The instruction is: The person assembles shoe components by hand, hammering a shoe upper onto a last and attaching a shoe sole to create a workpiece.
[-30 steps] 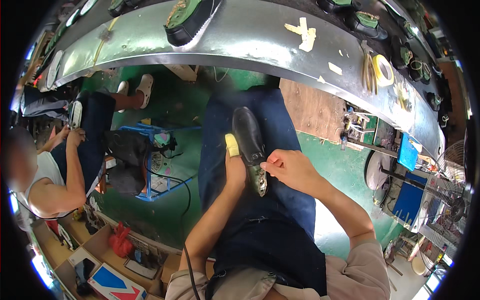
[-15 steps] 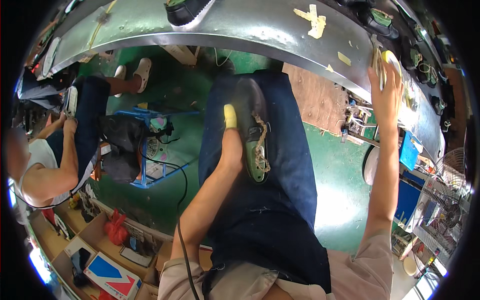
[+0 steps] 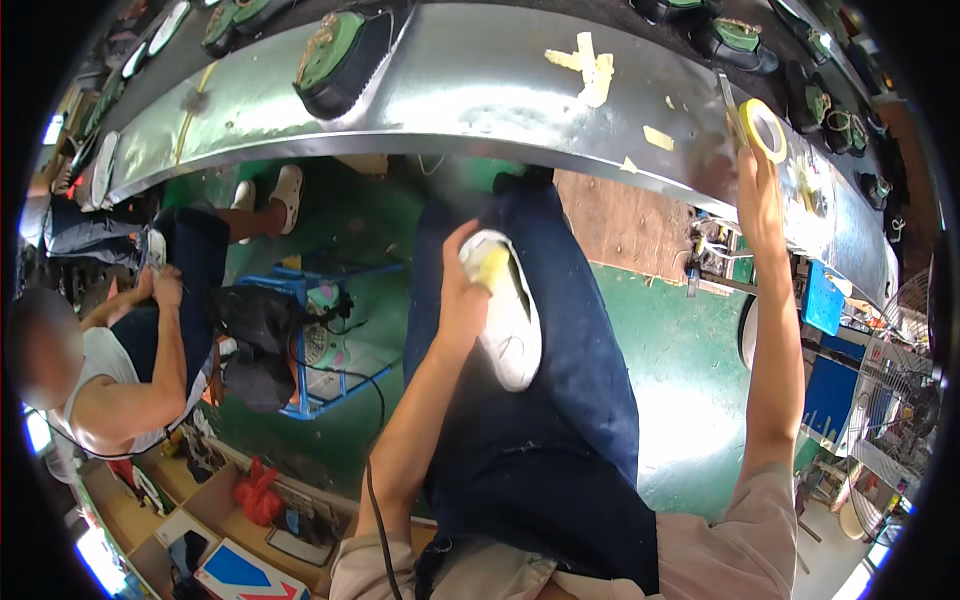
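Note:
My left hand (image 3: 466,300) is closed around a shoe (image 3: 515,335) above my lap, its white sole turned up. A yellow cover, blurred, shows on a digit pressed against the sole. Off to the right, my right hand (image 3: 760,190) is at the bench edge with its fingers drawn together. A thin, flat strip (image 3: 728,98) sticks out past those fingertips; its kind I cannot make out. Right beside the fingers stands a roll of yellow tape (image 3: 764,131).
Several dark shoes with green insides, one of them (image 3: 342,62), rest along the metal bench (image 3: 480,95). On the left a co-worker (image 3: 120,370) sits handling a shoe. A blue-framed stool (image 3: 320,385) holds a black bag. A wire fan (image 3: 895,410) stands at right.
The shoe has been turned over from its dark upper to its white sole and now lies closer to me. My right hand's spread fingers have come together by the tape roll.

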`<state>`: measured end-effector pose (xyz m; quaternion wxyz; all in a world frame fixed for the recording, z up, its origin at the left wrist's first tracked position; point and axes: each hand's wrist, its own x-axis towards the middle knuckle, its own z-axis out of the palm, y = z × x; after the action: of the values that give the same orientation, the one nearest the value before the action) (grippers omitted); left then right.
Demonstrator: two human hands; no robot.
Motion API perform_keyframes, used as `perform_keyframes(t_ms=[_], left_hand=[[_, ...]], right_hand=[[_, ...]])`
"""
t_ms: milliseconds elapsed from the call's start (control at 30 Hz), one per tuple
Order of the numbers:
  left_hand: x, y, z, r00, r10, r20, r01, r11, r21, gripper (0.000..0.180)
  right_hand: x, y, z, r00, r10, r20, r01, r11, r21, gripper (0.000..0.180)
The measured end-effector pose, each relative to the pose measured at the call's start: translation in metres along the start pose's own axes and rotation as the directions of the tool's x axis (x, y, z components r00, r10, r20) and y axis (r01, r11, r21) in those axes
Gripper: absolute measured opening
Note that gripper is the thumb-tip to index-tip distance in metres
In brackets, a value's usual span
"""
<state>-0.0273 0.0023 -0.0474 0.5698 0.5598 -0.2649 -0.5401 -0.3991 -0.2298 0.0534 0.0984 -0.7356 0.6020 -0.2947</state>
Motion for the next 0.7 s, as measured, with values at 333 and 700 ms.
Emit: perform_keyframes(t_ms=[333,700], left_hand=[[-0.008,0.061,-0.003,0.85,0.412,0.328,-0.499,0.433,0.75,0.079],[-0.016,0.057,-0.008,0.932,0.281,0.229,-0.363,0.733,0.576,0.062]], right_hand=[[-0.142,-0.173,0.028,0.52,-0.119,0.846,-0.728,0.455,0.512,0.045],[-0.16,-0.183,0.05,0.345,-0.151,0.926,-0.881,0.289,0.375,0.051]])
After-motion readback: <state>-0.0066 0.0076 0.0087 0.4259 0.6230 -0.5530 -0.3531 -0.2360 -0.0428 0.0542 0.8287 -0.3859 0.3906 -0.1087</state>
